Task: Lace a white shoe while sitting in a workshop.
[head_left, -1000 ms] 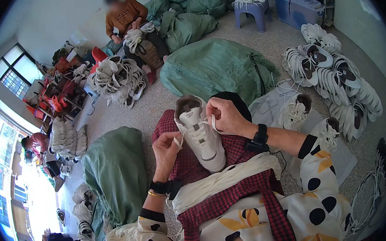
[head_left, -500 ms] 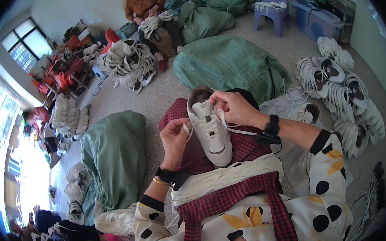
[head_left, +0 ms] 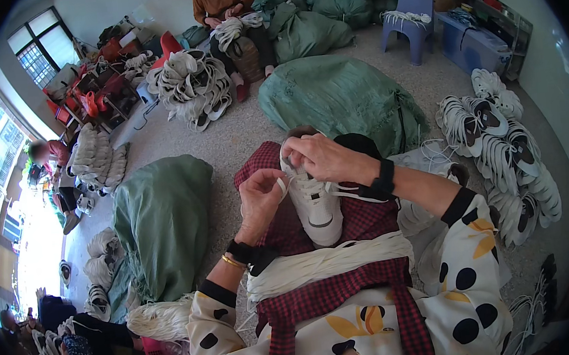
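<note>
A white sneaker (head_left: 320, 220) rests on my lap, toe toward me, with white lace crossing its lower eyelets. My left hand (head_left: 263, 198), left of the shoe, pinches a white shoelace (head_left: 281, 186) between thumb and fingers. My right hand (head_left: 329, 160) reaches over the tongue, its fingertips pressed together by the upper left eyelets. Whatever is between them is hidden. A loose lace runs from the shoe to the right under my right wrist. Across my lap, on a red-and-black checked apron (head_left: 335, 288), lies a thick bundle of white laces (head_left: 326, 265).
Green sacks (head_left: 163, 222) stand at my left and ahead (head_left: 339, 102). Stacked white shoes (head_left: 498, 138) are at the right, with another pile (head_left: 192, 84) ahead-left. A person (head_left: 225, 7) sits at the back handling white pieces. A purple chair (head_left: 408, 21) stands at the back right.
My right hand has moved left across the shoe to its upper left eyelets. The left hand has come up closer to the shoe, still pinching lace. The view has shifted slightly.
</note>
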The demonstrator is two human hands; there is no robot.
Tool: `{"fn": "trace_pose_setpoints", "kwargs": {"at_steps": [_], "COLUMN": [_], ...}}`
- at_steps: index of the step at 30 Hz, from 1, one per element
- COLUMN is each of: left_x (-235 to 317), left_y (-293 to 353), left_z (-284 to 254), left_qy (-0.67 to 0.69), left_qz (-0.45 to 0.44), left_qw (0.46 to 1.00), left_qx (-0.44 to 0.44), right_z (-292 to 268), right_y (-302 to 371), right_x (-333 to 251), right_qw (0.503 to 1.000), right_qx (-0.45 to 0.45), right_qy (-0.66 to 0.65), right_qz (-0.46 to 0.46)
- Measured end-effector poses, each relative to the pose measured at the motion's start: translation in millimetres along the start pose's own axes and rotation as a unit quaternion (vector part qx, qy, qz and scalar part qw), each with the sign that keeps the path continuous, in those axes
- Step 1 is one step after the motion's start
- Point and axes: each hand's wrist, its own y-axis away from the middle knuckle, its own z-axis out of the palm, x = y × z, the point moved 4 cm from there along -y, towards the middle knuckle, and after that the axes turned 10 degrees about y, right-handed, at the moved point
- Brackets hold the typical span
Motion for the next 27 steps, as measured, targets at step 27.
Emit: {"fn": "trace_pose_setpoints", "kwargs": {"at_steps": [27], "left_x": [24.2], "left_y": [-4.8], "left_z": [-34.6], "left_qy": [-0.026], "left_qz": [0.104], "left_qw": [0.993], "left_qx": [0.055], "right_z": [-89.3], "right_y": [25.6], "right_x": [48.9], "right_qw": [0.948], "right_qx": [0.06], "right_qy": [0.301], "right_qz": [-0.078]}}
